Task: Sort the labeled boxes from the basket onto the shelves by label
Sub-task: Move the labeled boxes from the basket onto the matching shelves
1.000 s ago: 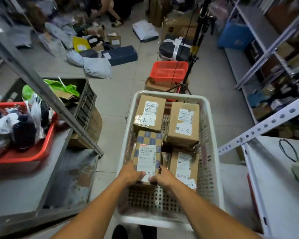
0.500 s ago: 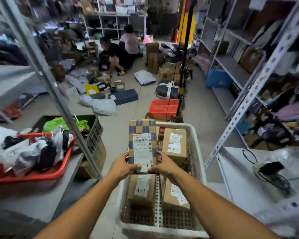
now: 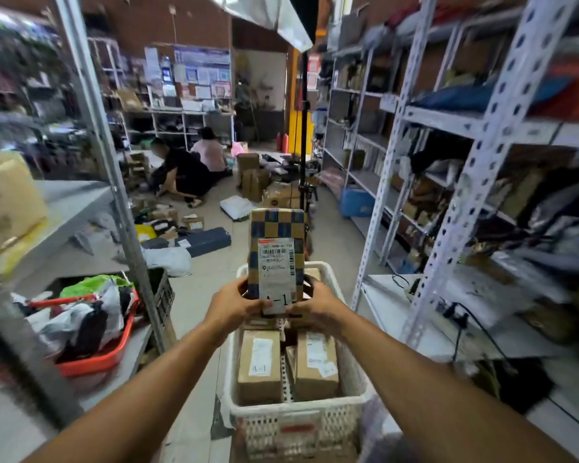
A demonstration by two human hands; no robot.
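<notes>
A blue-and-tan checkered box (image 3: 276, 228) with a white shipping label marked A-1 stands upright above the white plastic basket (image 3: 298, 426). My left hand (image 3: 233, 304) grips its lower left corner and my right hand (image 3: 316, 307) grips its lower right corner. Inside the basket lie two brown labeled boxes side by side, one on the left (image 3: 259, 365) and one on the right (image 3: 316, 364); another box edge shows behind the held one.
A grey metal shelf unit (image 3: 81, 215) stands at my left with a red tray (image 3: 104, 355) of bagged items. White perforated shelving (image 3: 455, 202) full of goods runs along the right. Two people crouch among parcels (image 3: 188, 172) on the floor ahead.
Both hands have lifted the checkered A-1 box out of the basket to chest height. My view has tilted up from the basket toward the aisle and shelves.
</notes>
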